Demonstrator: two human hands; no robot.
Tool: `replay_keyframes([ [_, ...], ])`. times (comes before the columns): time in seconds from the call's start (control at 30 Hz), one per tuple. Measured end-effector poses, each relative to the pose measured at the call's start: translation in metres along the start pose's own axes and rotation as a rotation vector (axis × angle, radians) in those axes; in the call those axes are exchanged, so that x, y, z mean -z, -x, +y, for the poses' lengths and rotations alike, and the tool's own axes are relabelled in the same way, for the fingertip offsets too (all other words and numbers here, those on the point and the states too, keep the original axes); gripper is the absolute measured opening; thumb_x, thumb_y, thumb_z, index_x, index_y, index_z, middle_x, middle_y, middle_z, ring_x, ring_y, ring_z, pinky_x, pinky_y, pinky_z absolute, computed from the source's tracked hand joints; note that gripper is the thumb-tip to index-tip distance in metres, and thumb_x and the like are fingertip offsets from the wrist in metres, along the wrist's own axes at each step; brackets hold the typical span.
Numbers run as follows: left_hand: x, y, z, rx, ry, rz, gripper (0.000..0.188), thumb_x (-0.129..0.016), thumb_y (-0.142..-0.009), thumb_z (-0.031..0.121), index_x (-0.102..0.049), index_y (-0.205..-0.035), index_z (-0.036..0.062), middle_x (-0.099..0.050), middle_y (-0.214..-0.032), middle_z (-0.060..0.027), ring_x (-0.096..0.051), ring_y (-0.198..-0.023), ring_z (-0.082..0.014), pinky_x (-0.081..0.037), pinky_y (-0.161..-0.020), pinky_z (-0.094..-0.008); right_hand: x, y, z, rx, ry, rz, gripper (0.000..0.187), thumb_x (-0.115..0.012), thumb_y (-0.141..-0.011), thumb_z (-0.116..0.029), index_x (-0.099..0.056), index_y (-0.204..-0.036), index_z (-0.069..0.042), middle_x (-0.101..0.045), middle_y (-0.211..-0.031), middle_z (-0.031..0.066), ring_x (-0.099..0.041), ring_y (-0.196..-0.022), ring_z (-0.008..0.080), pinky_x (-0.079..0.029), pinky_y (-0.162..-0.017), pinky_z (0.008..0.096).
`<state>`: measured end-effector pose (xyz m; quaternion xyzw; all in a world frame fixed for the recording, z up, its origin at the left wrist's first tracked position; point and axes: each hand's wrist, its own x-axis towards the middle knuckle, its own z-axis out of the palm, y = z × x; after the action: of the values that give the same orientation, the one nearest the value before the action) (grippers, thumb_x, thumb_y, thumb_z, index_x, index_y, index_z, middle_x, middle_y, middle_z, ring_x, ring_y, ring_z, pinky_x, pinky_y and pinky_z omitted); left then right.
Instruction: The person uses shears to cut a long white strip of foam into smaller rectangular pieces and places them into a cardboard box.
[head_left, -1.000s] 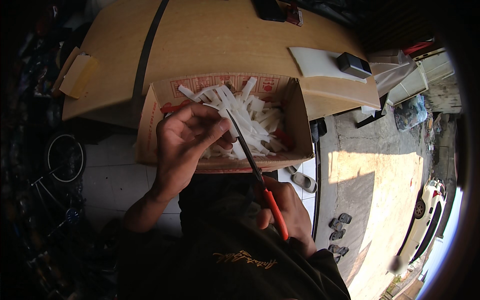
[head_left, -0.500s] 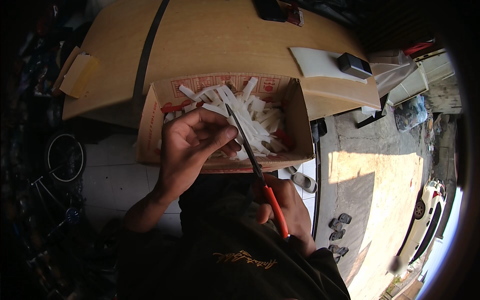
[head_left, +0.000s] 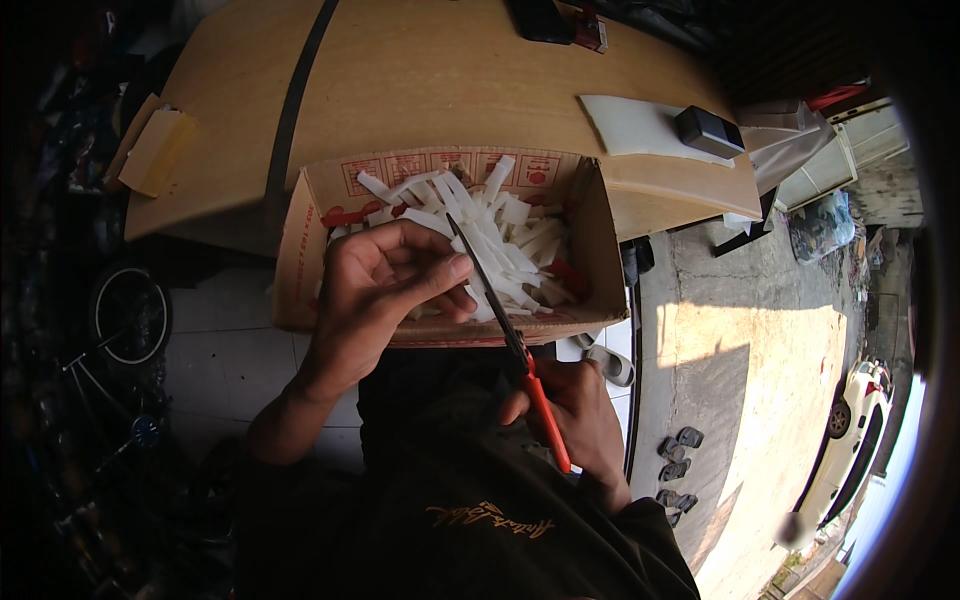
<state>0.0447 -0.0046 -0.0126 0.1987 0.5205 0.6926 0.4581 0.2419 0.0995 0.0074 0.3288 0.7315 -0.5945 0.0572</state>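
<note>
My right hand (head_left: 580, 415) is wrapped round the red handles of a pair of scissors (head_left: 545, 415). Their dark blades point up and to the left, over the open cardboard box (head_left: 600, 250), and look nearly closed. Just left of the blades, my left hand (head_left: 375, 280) has its thumb against its bent fingers. A small white strip (head_left: 457, 244) shows at the thumb tip, beside the blade, mostly hidden by the fingers. Beneath both hands, the box holds a heap of white strips (head_left: 520, 212) and a few red pieces (head_left: 350, 213).
Behind the box is a wooden table (head_left: 430, 90). A white sheet (head_left: 620, 125) with a dark box-shaped object (head_left: 708, 132) lies at its right; a phone-like black object (head_left: 540, 20) lies at the back. On the floor at right are sandals (head_left: 675, 460); a bicycle wheel (head_left: 130, 315) stands left.
The scissors and my right hand have shifted slightly left and up. My left hand has moved a little left, and less of the white strip shows beside the blade.
</note>
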Motion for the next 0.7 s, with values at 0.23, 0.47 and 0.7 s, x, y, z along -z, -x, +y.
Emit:
replay_keyframes([
  [0.23,0.011,-0.001,0.012,0.019,-0.172,-0.015,0.012,-0.068,-0.085,0.001,-0.058,-0.09,-0.0044,-0.063,-0.076,-0.0108,-0.064,-0.064,-0.0137,-0.053,-0.055,-0.0241,0.005,0.005,0.011,-0.093,0.035,0.018,0.008,-0.063,-0.075,-0.004,-0.068,-0.074,0.001,-0.056,-0.054,0.0008,-0.045,-0.049,0.0048,-0.034,-0.048,0.0248],
  [0.47,0.023,0.0,0.014,-0.011,-0.341,-0.013,0.017,-0.066,-0.088,0.004,-0.059,-0.1,-0.0066,-0.067,-0.086,-0.0118,-0.065,-0.071,-0.0129,-0.052,-0.059,-0.0228,0.007,0.01,0.025,-0.126,-0.056,0.042,0.048,-0.075,-0.08,-0.044,-0.066,-0.078,0.003,-0.047,-0.05,0.0087,-0.042,-0.049,0.0148,-0.035,-0.051,0.0339],
  [0.7,0.019,0.037,0.053,-0.504,-0.777,0.332,0.037,-0.072,-0.086,0.018,-0.063,-0.116,-0.0027,-0.064,-0.115,-0.0136,-0.061,-0.102,-0.018,-0.053,-0.08,-0.0317,0.011,0.027,0.033,0.09,-0.047,0.078,0.076,-0.053,-0.081,-0.071,-0.057,-0.109,0.0,-0.061,-0.08,0.0083,-0.057,-0.063,0.016,-0.044,-0.059,0.0288],
])
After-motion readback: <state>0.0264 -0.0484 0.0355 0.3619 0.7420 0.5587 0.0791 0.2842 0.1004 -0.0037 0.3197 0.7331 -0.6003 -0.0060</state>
